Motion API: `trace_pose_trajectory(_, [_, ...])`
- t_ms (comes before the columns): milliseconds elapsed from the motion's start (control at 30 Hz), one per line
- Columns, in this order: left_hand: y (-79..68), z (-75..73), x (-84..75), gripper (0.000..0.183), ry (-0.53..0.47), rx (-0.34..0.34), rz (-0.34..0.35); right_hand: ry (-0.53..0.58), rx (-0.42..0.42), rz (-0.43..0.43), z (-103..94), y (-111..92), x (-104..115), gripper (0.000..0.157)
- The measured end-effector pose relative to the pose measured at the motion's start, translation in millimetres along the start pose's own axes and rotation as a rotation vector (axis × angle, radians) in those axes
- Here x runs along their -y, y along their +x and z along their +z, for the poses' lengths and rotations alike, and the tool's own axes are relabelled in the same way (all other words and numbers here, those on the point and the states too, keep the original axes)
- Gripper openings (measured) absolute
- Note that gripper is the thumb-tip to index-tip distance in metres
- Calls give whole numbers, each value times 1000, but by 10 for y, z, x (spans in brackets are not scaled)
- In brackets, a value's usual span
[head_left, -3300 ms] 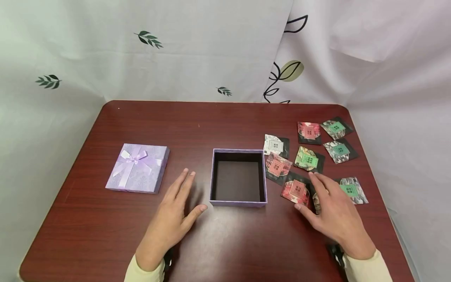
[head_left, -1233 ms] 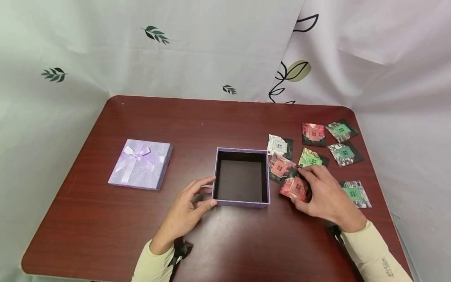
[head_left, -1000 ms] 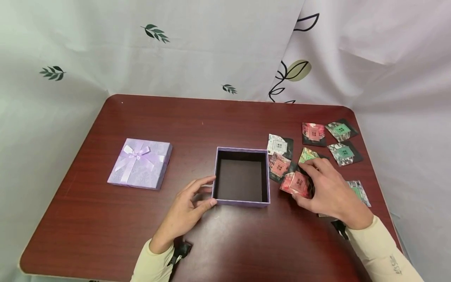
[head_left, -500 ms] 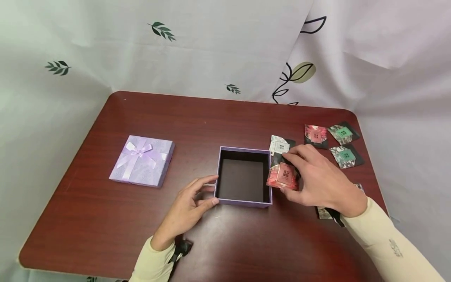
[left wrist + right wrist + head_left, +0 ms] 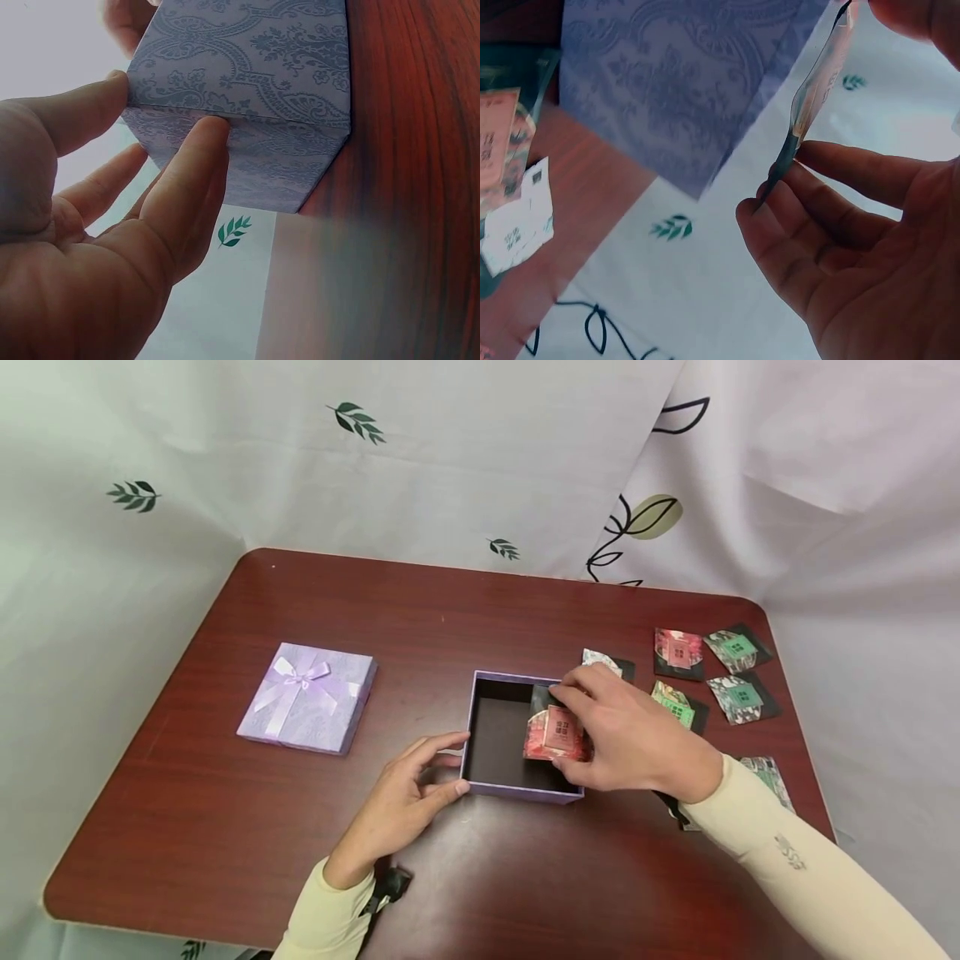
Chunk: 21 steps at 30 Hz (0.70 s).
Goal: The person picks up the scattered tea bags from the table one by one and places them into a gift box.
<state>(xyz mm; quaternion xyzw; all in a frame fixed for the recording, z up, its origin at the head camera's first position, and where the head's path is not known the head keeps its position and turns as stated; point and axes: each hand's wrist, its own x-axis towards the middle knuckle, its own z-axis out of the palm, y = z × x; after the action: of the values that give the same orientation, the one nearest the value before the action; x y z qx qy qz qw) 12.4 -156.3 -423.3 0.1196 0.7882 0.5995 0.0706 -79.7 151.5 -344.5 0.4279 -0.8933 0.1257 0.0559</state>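
In the head view, my right hand [image 5: 618, 727] pinches a red-and-black sachet [image 5: 553, 732] between thumb and fingers, above the right part of an open purple box [image 5: 521, 792]. The right wrist view shows this sachet [image 5: 810, 112] edge-on, with fingers behind it and the patterned box wall [image 5: 660, 82] beside it. My left hand [image 5: 401, 802] touches the box's near left corner. Up close in the left wrist view, extended fingertips rest on the patterned wall [image 5: 247, 67], and the thumb is at its corner. The box's dark inside [image 5: 495, 735] is partly hidden by the sachet.
A lilac lid [image 5: 307, 702] with a ribbon bow lies left of the box. Several sachets lie at the right, including a red one [image 5: 678, 652], a yellow-green one [image 5: 675, 703] and a white one [image 5: 602, 662]. Another [image 5: 768, 777] is partly behind the right sleeve.
My right hand picked up the red sachet from the table and carried it left, over the box. My left hand came right to the box earlier and stays there. The head view shifted slightly.
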Motion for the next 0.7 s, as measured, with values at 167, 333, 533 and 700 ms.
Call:
trace_pose_trajectory(167, [4,-1,2,59,-14,2,-4,-4,46,-36,87,159,52,74])
trace_pose_trajectory(333, [5,-5,2,59,-23,4,-16,-23,75,-68,208,295,99,72])
trace_pose_trajectory(533, [0,-12,-2,59,-28,8,-17,-28,113,-90,389,407,145,67])
trace_pose_trajectory(700, [-1,-19,-6,59,-40,11,-15,-35,145,-109,532,473,169,61])
